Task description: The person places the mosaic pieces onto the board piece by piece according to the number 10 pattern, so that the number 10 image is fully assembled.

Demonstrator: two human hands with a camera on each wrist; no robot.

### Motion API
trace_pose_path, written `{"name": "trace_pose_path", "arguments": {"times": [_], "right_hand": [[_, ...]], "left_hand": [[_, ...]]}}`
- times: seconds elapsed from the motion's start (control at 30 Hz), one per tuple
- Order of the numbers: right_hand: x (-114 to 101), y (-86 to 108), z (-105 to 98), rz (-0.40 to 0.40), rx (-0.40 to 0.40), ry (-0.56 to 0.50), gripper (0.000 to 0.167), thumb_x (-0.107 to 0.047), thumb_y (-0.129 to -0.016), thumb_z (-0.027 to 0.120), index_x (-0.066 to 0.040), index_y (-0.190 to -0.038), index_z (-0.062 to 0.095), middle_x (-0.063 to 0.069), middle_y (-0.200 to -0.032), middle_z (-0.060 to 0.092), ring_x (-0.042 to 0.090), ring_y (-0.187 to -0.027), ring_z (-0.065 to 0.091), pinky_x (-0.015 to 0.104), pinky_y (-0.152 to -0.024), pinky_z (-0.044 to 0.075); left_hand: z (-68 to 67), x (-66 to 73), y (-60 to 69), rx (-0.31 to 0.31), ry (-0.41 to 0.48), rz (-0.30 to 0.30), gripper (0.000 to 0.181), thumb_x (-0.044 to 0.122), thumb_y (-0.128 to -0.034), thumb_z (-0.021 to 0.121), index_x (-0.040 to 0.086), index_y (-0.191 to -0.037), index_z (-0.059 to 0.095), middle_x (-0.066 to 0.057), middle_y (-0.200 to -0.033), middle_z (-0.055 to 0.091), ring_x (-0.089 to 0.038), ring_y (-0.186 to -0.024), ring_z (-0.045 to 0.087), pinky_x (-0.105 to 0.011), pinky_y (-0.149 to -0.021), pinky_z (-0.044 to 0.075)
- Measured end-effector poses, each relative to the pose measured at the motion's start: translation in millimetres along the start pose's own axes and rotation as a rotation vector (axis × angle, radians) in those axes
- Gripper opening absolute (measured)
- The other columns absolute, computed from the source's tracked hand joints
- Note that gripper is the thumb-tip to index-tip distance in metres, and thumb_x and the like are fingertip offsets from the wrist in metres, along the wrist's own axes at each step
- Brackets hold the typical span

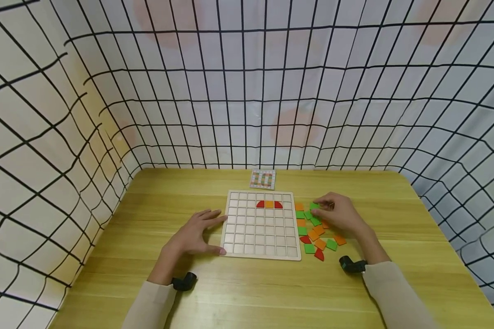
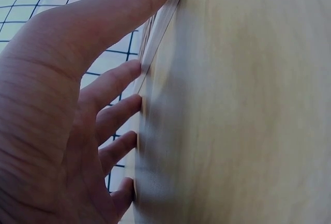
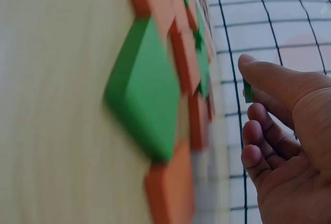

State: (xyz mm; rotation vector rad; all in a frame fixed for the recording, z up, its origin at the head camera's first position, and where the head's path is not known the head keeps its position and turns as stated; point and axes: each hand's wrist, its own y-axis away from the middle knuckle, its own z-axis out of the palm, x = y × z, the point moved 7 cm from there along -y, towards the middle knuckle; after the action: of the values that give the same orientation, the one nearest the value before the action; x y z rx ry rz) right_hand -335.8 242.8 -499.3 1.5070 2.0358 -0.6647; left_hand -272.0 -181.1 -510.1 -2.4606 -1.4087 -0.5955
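Observation:
A pale wooden grid board point(image 1: 255, 257) lies on the table, with a red rounded piece point(image 1: 260, 204), an orange square point(image 1: 269, 204) and another red rounded piece point(image 1: 278, 204) side by side in its second row from the back. My left hand point(image 1: 195, 233) is spread at the board's left edge, thumb and a finger touching it; the left wrist view shows the hand point(image 2: 57, 94) with its fingers apart. To the right of the board, my right hand point(image 1: 340, 212) is over loose pieces. In the right wrist view, a small green piece point(image 3: 247, 91) is pinched between that hand's thumb and finger.
Loose green, orange and red pieces point(image 1: 319, 244) spread along the board's right side. Behind the board lies a small patterned card point(image 1: 263, 179). White sheeting with a black grid point(image 1: 253, 109) stands at the back and sides of the wooden table point(image 1: 247, 292).

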Motion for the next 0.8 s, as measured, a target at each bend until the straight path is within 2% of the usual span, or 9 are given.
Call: {"name": "trace_pose_path", "arguments": {"times": [0.2,0.4,0.63,0.8], "right_hand": [[-29.9,-9.4,14.9,-0.044,-0.013,-0.04,0.033,-0.032,-0.092,0.08,-0.011,-0.118,0.077,0.003,-0.103,0.068,0.02,-0.087,0.055,0.029,-0.075,0.05],[-56.0,-20.4,36.1,-0.072,-0.051,-0.083,0.029,-0.023,-0.089,0.082,-0.01,-0.115,0.078,0.004,-0.094,0.064,0.021,-0.085,0.053,0.031,-0.073,0.048],[-66.6,-32.1,60.0,-0.064,-0.078,-0.063,0.03,-0.026,-0.088,0.084,-0.012,-0.114,0.079,0.003,-0.093,0.063,0.02,-0.082,0.053,0.031,-0.072,0.047],[-67.4,-32.9,71.3,-0.049,-0.103,-0.097,0.031,-0.024,-0.088,0.084,-0.009,-0.114,0.079,0.005,-0.094,0.063,0.02,-0.082,0.053,0.031,-0.071,0.047]], "left_hand": [[1.8,-0.5,0.1,-0.01,-0.001,-0.012,0.1,0.069,-0.0714,0.082,0.032,-0.157,0.046,-0.004,-0.168,0.035,-0.038,-0.156,0.027,-0.069,-0.119,0.028],[0.3,0.8,-0.3,-0.008,0.0,-0.007,0.099,0.068,-0.0722,0.082,0.03,-0.156,0.047,-0.006,-0.167,0.037,-0.04,-0.155,0.028,-0.07,-0.119,0.027],[0.8,0.4,-0.1,-0.01,-0.009,-0.014,0.099,0.07,-0.0723,0.081,0.03,-0.156,0.047,-0.006,-0.167,0.037,-0.04,-0.155,0.028,-0.07,-0.119,0.027],[0.0,1.6,0.8,-0.014,-0.011,-0.009,0.099,0.07,-0.0726,0.08,0.029,-0.156,0.047,-0.006,-0.167,0.036,-0.04,-0.156,0.027,-0.07,-0.12,0.026]]}}
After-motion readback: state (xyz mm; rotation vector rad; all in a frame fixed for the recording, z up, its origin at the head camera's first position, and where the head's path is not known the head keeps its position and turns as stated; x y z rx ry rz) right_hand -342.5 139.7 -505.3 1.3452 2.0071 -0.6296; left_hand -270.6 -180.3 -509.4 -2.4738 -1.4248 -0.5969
